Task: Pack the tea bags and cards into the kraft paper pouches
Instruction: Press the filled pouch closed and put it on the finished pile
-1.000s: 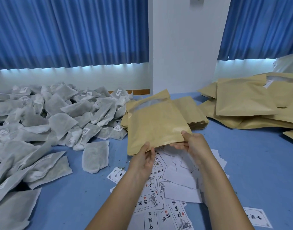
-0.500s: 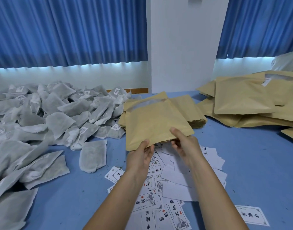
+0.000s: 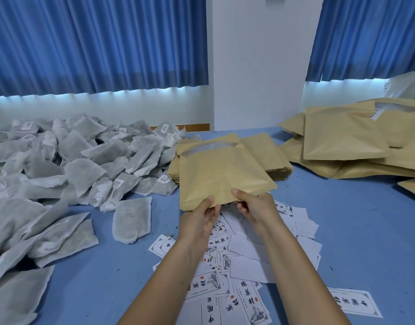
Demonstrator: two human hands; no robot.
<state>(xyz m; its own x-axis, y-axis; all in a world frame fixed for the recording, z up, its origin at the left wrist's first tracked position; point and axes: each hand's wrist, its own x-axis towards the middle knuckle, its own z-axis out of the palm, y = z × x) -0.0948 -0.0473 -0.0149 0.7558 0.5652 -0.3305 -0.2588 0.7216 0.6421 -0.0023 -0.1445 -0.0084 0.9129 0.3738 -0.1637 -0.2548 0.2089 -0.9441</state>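
A flat kraft paper pouch (image 3: 222,174) with a clear window strip near its far edge is held above the blue table (image 3: 356,219). My left hand (image 3: 199,219) pinches its near edge from the left, and my right hand (image 3: 255,206) pinches the same edge just to the right. Under my hands lie several white printed cards (image 3: 244,273), scattered loosely. A big heap of grey-white tea bags (image 3: 68,165) covers the left of the table, and one tea bag (image 3: 132,220) lies apart near the cards.
Behind the held pouch sits a stack of flat kraft pouches (image 3: 269,156). A pile of fuller kraft pouches (image 3: 356,141) fills the right rear of the table. One card (image 3: 354,303) lies apart at the lower right. Blue curtains and a white pillar stand behind.
My right hand has slid left along the pouch's near edge, closer to my left hand. The pouch has stayed in nearly the same place.
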